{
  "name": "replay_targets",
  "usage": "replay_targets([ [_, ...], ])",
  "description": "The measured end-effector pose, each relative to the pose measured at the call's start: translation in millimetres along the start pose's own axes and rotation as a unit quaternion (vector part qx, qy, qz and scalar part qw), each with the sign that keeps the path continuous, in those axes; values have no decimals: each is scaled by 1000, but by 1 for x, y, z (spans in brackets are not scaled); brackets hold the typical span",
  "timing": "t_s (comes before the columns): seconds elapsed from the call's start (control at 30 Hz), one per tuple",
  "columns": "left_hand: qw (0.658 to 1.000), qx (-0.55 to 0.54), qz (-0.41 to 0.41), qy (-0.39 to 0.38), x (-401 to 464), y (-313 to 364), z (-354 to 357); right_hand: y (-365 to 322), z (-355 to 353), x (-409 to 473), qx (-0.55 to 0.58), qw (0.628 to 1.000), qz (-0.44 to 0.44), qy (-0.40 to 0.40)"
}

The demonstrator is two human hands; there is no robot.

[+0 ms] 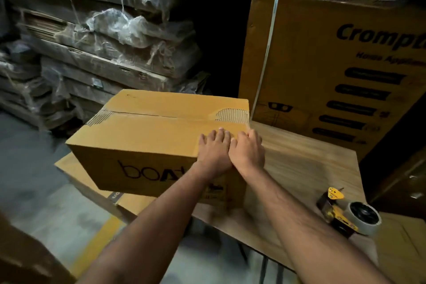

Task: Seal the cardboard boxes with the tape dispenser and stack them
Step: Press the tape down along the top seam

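Box: cardboard box (147, 129) set on a flattened carton (76, 174) at left edge of wooden surface (306, 168); flaps closed, centre seam seen w/ torn patches at both ends.
Left hand (213, 152): laid flat on box top near right end, fingers spread.
Right hand (247, 151): placed beside left, touching it, at box's right top edge; fingers blurred, grip can't be told.
Tape dispenser (348, 211): left lying on surface at right, well apart from hands.
Bkgd: large printed carton (322, 64) stood behind surface.

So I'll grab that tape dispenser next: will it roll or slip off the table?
The tape dispenser probably won't roll: it seems to lie on its side. It sits close to the wooden table's near edge, so a careless nudge might tip it off.
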State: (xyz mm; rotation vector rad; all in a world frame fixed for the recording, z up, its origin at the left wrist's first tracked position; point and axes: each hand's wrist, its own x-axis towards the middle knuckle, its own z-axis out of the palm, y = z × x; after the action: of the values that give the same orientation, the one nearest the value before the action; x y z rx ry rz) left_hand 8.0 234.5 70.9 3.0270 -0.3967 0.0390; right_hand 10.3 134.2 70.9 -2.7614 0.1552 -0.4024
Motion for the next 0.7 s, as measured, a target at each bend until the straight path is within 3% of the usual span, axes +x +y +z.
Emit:
replay_targets([
  [0.1, 992, 20, 97, -82, 22, -39, -12, 8, 11, 11, 1, 999, -44, -31],
  [0.27, 996, 20, 85, 2, 27, -105, 5, -9, 24, 38, -50, 994, -67, -68],
  [0.43, 996, 1, 86, 9, 42, -144, -1, -51, 47, 54, -80, 991, -52, -95],
  [0.57, 996, 9, 93, 9, 42, -156, -1, -60, 53, 54, -73, 993, -52, -75],
  [0.7, 996, 17, 78, 43, 40, -144, 0, -39, 48, 27, -38, 998, -52, -1],
])
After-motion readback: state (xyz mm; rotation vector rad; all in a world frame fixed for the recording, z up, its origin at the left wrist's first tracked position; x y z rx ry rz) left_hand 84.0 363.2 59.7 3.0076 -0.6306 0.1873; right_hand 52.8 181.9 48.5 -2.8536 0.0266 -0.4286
